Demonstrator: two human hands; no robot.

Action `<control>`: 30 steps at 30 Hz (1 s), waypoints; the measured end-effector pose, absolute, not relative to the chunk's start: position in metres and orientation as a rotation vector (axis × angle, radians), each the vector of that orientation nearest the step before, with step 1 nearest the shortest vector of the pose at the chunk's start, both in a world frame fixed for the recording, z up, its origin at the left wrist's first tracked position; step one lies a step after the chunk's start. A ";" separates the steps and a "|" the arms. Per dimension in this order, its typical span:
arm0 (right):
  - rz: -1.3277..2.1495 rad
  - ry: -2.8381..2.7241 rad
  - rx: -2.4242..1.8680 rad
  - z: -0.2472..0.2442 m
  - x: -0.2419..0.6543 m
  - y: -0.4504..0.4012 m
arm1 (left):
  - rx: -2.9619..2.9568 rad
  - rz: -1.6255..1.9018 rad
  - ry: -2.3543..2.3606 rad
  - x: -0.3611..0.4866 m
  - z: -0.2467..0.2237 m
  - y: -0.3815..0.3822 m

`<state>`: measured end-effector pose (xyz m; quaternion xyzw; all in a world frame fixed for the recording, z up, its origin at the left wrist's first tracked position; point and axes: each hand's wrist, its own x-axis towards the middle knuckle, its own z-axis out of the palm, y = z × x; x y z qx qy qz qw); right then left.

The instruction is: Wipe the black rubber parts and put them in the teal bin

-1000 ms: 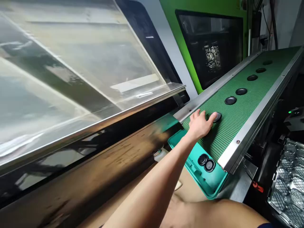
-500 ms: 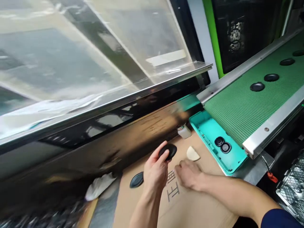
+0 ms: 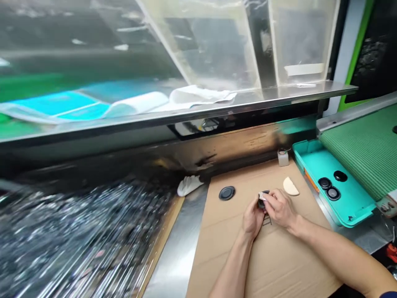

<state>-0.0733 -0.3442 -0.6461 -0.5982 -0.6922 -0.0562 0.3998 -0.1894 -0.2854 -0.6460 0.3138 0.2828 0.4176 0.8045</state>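
1. The left hand [image 3: 254, 217], forearm reaching up from below, curls its fingers round a small black disc [image 3: 261, 203] above the middle of the cardboard sheet [image 3: 223, 248].
2. The right hand [image 3: 281, 209] comes in from the right, wrist bent, pinching a white scrap [image 3: 263, 195] against that disc.
3. Dark handwritten strokes [image 3: 267, 221] show beneath the hands, partly covered; I can't read them.
4. Another round black part [image 3: 227, 193] lies near the sheet's far left corner.

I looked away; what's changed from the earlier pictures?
The right hand has moved onto the black disc in the left hand, holding a white scrap against it. A third disc now lies in the teal tray. The cream half-disc and small bottle stayed put.
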 end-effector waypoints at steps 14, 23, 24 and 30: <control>-0.437 -1.856 -1.616 -0.639 -0.073 -0.331 | 0.572 0.868 0.497 -0.185 -0.633 -0.285; -0.191 -1.777 -1.663 -0.646 -0.079 -0.335 | 0.750 0.911 0.727 -0.179 -0.640 -0.292; -0.181 -1.740 -1.689 -0.645 -0.078 -0.334 | 0.762 0.905 0.731 -0.179 -0.640 -0.292; -0.060 -1.757 -1.641 -0.644 -0.066 -0.330 | 0.830 0.913 0.803 -0.178 -0.642 -0.292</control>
